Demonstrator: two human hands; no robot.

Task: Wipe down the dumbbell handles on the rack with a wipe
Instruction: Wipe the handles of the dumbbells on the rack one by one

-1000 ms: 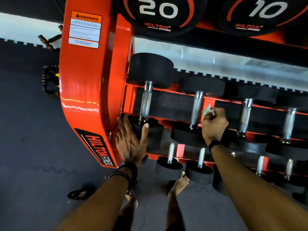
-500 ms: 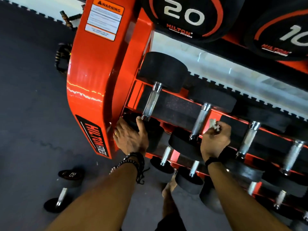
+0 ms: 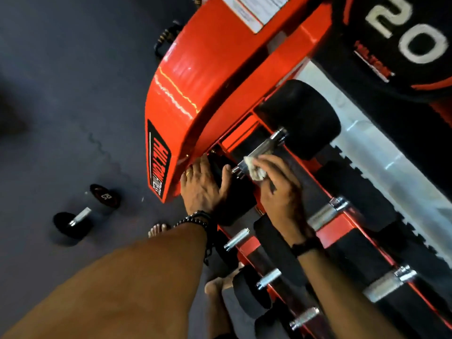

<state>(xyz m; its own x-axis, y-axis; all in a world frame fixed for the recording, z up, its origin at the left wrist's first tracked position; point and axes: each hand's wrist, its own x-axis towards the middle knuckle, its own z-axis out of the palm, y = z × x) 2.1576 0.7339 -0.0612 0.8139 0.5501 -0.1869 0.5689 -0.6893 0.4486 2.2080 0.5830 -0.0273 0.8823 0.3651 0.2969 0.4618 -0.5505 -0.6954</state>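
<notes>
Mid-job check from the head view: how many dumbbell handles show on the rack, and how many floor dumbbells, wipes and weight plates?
Dumbbell handles on the rack: 6
Dumbbell on the floor: 1
Wipe: 1
Weight plate marked 20: 1
Total: 9

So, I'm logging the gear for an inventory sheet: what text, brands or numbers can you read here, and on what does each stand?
"20": white numerals on the black weight plate.
"HILTON": red brand word under the numerals, blurred; smaller line below unreadable.
"HILTON FITNESS": black decal on the orange rack, partly blurred.
White warning label atop the rack: print too blurred to read.
Marking on the loose dumbbell: too blurred to read.
</notes>
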